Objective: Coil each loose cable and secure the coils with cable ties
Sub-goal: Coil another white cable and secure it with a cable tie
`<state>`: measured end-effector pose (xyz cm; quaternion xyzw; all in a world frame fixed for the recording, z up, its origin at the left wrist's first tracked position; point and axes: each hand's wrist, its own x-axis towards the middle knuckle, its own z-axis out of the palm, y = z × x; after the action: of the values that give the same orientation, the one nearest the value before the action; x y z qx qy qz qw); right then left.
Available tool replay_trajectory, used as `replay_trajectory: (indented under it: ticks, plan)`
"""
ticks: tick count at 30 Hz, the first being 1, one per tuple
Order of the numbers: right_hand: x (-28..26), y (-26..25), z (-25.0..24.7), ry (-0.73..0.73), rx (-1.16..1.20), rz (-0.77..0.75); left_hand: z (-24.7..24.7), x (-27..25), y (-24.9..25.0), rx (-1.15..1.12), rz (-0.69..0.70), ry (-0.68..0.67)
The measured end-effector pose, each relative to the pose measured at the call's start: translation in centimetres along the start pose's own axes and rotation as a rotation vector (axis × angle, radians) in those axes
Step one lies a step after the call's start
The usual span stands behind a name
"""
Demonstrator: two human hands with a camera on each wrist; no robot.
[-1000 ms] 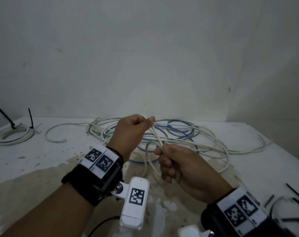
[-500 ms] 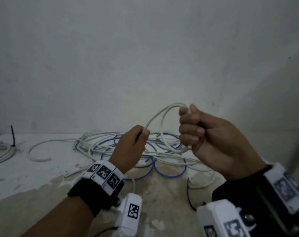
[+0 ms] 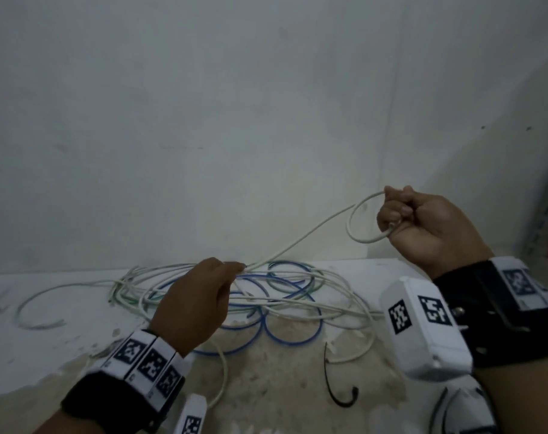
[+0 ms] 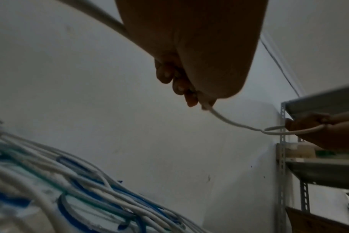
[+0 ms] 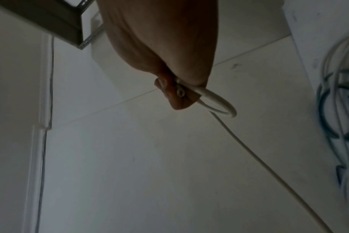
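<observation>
A white cable (image 3: 304, 238) runs taut from my left hand (image 3: 204, 296) up to my right hand (image 3: 401, 214). The right hand is raised at the right and grips a small loop (image 3: 357, 227) of this cable with its cut end (image 5: 180, 93) in the fist. My left hand pinches the same cable low over a tangle of white, blue and green cables (image 3: 266, 296) on the table. The left wrist view shows the left fingers (image 4: 177, 82) curled round the cable (image 4: 229, 121), with the tangle (image 4: 80, 197) below. The right wrist view shows the loop (image 5: 219, 102) sticking out of the fist.
A black cable tie (image 3: 337, 393) lies on the stained table (image 3: 47, 339) near the front. More ties lie at the lower right (image 3: 438, 408). A white wall (image 3: 235, 120) backs the table. A metal shelf rack (image 4: 319, 165) stands to the right.
My right hand has moved up and to the right with the loop, pulling the white cable straight. The left hand has stayed low over the tangle, still pinching the cable.
</observation>
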<state>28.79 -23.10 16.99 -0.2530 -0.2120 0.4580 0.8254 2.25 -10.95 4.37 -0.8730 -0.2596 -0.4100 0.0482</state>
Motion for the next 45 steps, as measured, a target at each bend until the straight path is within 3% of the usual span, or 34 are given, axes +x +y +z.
replay_trajectory:
  ticks: [4, 8, 18, 22, 24, 29, 33, 37, 38, 40, 43, 45]
  plan:
    - [0.0, 2.0, 0.4, 0.010, -0.157, 0.089, -1.1, 0.4, 1.3, 0.170, 0.192, -0.154]
    - [-0.3, 4.1, 0.7, 0.008, -0.309, 0.195, -2.0, 0.0, 3.0, 0.099, 0.337, -0.215]
    - [-1.8, 11.3, 0.1, -0.139, -0.576, 0.408, -3.7, 0.1, 5.4, -0.135, 0.442, 0.017]
    - [-3.9, 13.0, 0.9, -0.272, -0.741, 0.401, -3.4, 0.3, 4.8, -0.228, 0.397, 0.089]
    - [-4.7, 13.3, 1.4, -0.320, -0.784, 0.388, -3.4, 0.5, 4.2, -0.263, 0.293, 0.115]
    - [-5.4, 12.7, 2.3, -0.411, -0.585, 0.526, -3.4, 1.1, 2.8, -0.346, -0.030, 0.149]
    - [-5.4, 12.2, 2.6, -0.407, -0.562, 0.550, -2.9, 0.7, 2.4, -0.284, -0.022, 0.151]
    - [-4.9, 11.7, 2.7, -0.307, -0.479, 0.500, -2.8, -1.0, 2.9, -0.066, 0.114, 0.408]
    - [-4.7, 11.5, 2.6, -0.276, -0.449, 0.492, -2.7, -1.6, 3.3, -0.097, 0.178, 0.387]
    - [-4.3, 11.4, 2.7, -0.214, -0.384, 0.486, -2.0, -2.4, 3.9, -0.173, 0.249, 0.203]
    - [-4.0, 11.8, 2.8, -0.114, -0.277, 0.509, -0.3, -3.2, 4.3, -0.124, 0.166, -0.052]
    - [-3.9, 12.2, 2.7, -0.058, -0.229, 0.520, 0.4, -3.3, 4.5, -0.087, 0.141, -0.102]
